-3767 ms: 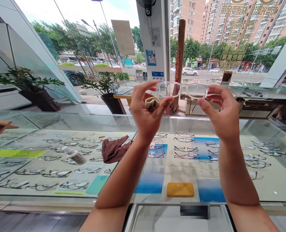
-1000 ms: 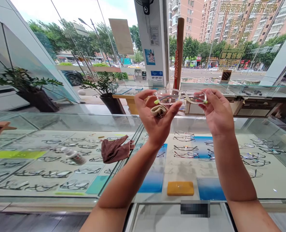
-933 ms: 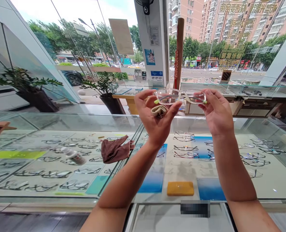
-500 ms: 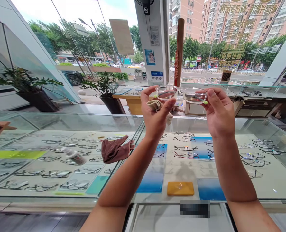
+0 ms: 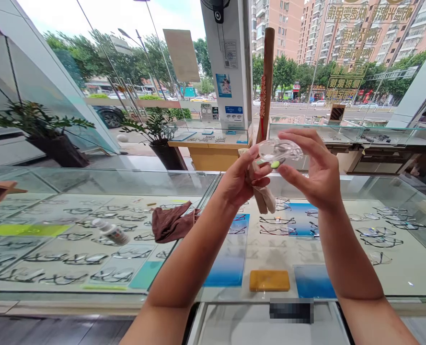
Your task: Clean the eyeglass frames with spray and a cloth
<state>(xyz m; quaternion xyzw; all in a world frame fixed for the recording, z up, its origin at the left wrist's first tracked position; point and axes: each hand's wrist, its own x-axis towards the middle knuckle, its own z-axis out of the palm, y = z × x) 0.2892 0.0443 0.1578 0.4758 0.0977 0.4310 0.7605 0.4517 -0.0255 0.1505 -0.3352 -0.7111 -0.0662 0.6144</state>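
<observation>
Clear-framed eyeglasses (image 5: pixel 284 149) are raised above the glass counter, turned edge-on, with a bright green temple tip (image 5: pixel 275 164) below. My left hand (image 5: pixel 239 177) pinches their left end. Bunched in its lower fingers is a beige cloth (image 5: pixel 265 199), which hangs down. Around the right end, my right hand (image 5: pixel 316 167) has its thumb and fingers spread apart. Its thumb lies close to the green tip and its fingertips are near the frame's top; whether they touch is unclear.
Rows of eyeglasses (image 5: pixel 85 258) lie inside the glass display counter. On its top are a brown cloth (image 5: pixel 171 223), a white bottle (image 5: pixel 110 232) and a yellow case (image 5: pixel 269 281). A wooden post (image 5: pixel 268 86) stands behind my hands.
The eyeglasses have turned from facing me, stretched between both hands, to edge-on. My right hand has moved left and its fingers have spread. The beige cloth now hangs lower.
</observation>
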